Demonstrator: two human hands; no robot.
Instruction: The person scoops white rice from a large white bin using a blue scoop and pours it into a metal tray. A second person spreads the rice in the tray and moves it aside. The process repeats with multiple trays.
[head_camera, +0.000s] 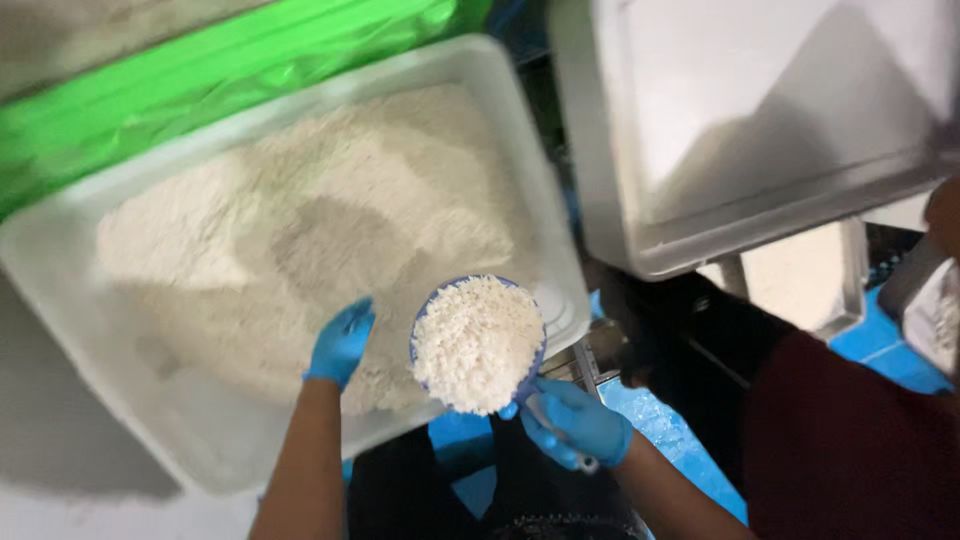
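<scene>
My right hand (578, 425) is closed around the handle of a blue scoop (478, 345), which I hold level just over the near right corner of the big white tray (200, 440). The scoop's handle runs back and down toward me, so its long axis points from my right hand up and away into the tray, with the bowl the far end. The bowl is heaped above its rim with white, crumbly, grainy stuff, paler and coarser than what lies in the tray; only a thin edge of blue shows round it.

My left hand (340, 342) is in a blue glove too, and rests just left of the scoop, down on the powder (330, 210) in the tray, fingers loosely together and holding nothing that I can see. It is the nearer hand to the heap in the tray; the right is the one that carries the scoop.

The powder is off-white, piled toward the far side of the tray, with a scooped-out hollow in the middle. Beyond the tray lies a green plastic sheet (230, 90). To the right of the tray stands a grey-white bin (640, 230), and nearer me on that side is someone's dark red sleeve (850, 440).
</scene>
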